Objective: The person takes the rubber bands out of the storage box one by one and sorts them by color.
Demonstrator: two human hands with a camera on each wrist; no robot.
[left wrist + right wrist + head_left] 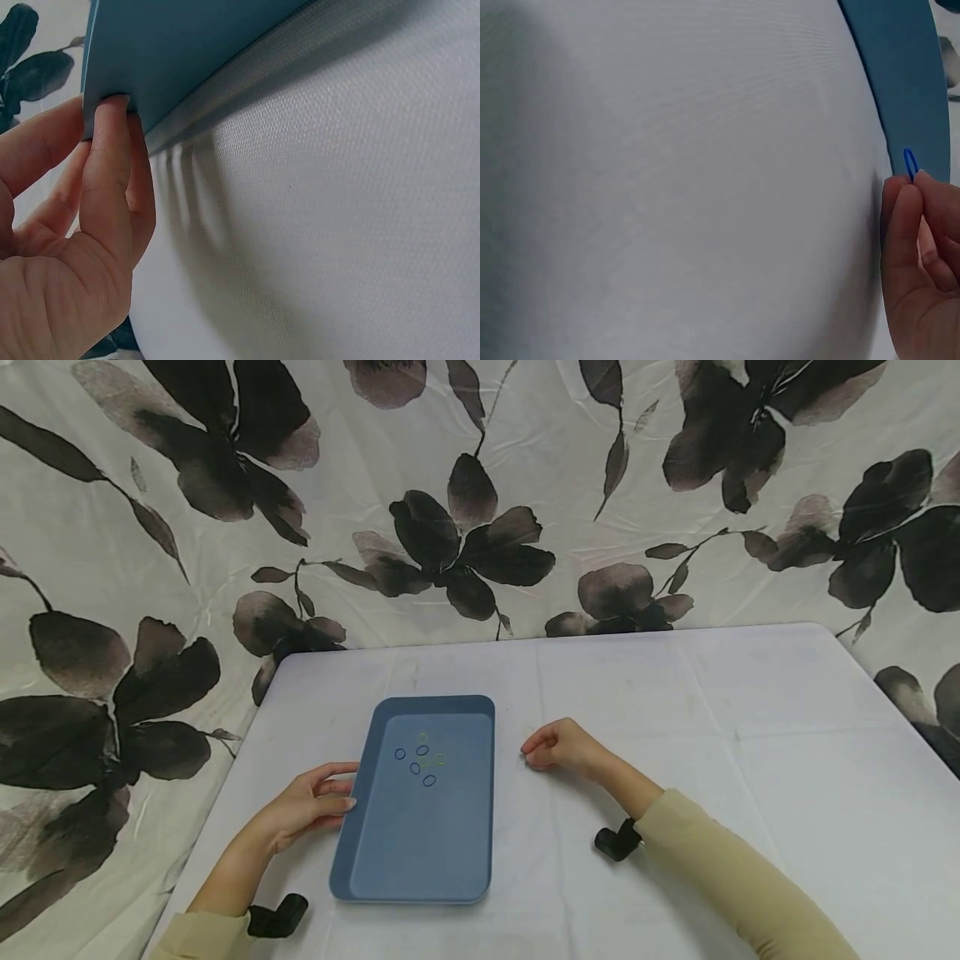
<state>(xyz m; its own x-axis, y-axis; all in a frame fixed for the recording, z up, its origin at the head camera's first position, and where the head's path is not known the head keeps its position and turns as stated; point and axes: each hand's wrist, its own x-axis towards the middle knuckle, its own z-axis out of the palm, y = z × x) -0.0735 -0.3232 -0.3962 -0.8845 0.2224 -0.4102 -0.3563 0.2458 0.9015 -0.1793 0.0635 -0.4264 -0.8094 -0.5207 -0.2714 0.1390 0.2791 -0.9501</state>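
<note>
Nearest in the scene are the two beige sleeves, the left one [202,937] and the right one [720,868], each with a small black device at the wrist, on the left [277,916] and on the right [618,840].

A little farther, the left hand [307,802] grips the left rim of a blue tray [420,852], which lies left of the middle on the table [690,702]. The left wrist view shows this grip better: the rim is between the thumb and another finger. There, however, the wall of the tray stands in the way, and its inside cannot be seen.

Only the head view shows what the tray contains. In its far half lie four dark blue rings [415,768], close together, and among them some pale yellow-green rings [440,760], so faint that I cannot count them surely.

The right hand [566,749] is just beside the tray, on the right, apart from its rim. Its fingertips pinch a thin blue ring [910,163], standing up from them. In the right wrist view this ring is clear, while from the head its colour cannot be told.

Beyond the far edge of the white-covered table hangs a pale cloth with large dark flowers [450,552].
</note>
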